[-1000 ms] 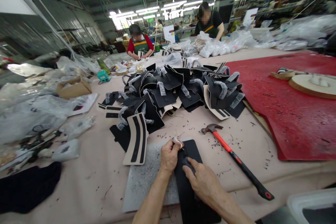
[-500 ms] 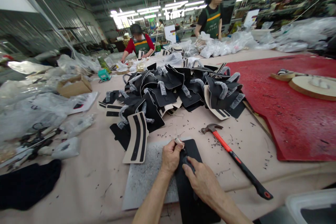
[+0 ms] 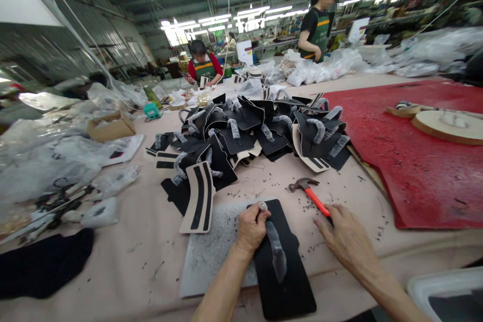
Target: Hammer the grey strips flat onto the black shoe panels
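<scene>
Moved: our right grip (image 3: pixel 345 235), from black panel (image 3: pixel 296 266) to hammer (image 3: pixel 316 201), half-open over it, hold unclear. Our left grip (image 3: pixel 252 229): pinching a pale-topped tool (image 3: pixel 263 206) at the panel, left of the hammer.

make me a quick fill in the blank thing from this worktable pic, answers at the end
1. The right hand is at the ____ of the hammer, not at its claw head.
2. The left hand is over the upper end of a flat panel whose colour is ____.
3. The large sheet at the picture's right is mostly ____ in colour.

Missing words: handle; black; red
</scene>
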The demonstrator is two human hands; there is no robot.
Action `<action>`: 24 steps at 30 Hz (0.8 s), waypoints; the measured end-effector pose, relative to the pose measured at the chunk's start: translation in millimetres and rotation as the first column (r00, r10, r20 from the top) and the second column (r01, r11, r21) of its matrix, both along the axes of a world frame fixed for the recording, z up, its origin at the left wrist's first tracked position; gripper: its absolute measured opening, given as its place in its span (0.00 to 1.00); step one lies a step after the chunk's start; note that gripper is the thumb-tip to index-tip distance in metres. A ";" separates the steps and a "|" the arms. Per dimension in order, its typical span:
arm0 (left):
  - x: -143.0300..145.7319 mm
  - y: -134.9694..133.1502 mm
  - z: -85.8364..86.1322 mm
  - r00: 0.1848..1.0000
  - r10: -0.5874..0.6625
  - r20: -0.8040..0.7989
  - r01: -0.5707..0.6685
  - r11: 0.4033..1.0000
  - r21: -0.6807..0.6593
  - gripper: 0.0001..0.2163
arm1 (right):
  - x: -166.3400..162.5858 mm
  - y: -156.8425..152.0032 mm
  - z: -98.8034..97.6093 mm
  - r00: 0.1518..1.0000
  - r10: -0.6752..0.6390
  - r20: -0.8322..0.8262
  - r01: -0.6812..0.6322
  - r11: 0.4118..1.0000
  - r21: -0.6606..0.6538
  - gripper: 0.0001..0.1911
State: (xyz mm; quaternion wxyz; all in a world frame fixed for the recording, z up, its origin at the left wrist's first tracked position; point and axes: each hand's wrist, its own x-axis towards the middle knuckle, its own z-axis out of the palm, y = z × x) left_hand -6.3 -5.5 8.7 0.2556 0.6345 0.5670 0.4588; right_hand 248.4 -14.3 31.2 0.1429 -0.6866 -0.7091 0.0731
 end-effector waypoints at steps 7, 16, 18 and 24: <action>-1.4 2.8 -1.5 0.999 -0.025 0.023 0.025 1.000 -0.001 0.08 | 30.4 16.6 -2.4 0.899 -0.186 -0.396 -0.029 0.878 -0.478 0.03; 1.4 0.7 2.4 0.998 -0.048 -0.040 0.050 0.998 0.039 0.08 | -13.9 -5.2 67.1 0.841 -0.003 -0.540 -0.099 0.982 -0.159 0.21; 1.6 1.0 2.0 0.998 -0.045 -0.045 0.047 0.998 0.043 0.08 | -12.8 -15.0 69.6 0.911 0.168 -0.377 -0.165 0.985 0.040 0.21; 1.3 2.0 -0.4 0.995 -0.026 -0.091 0.030 0.999 0.038 0.07 | -6.8 -12.9 106.3 0.929 0.363 -0.075 -0.362 0.932 0.030 0.18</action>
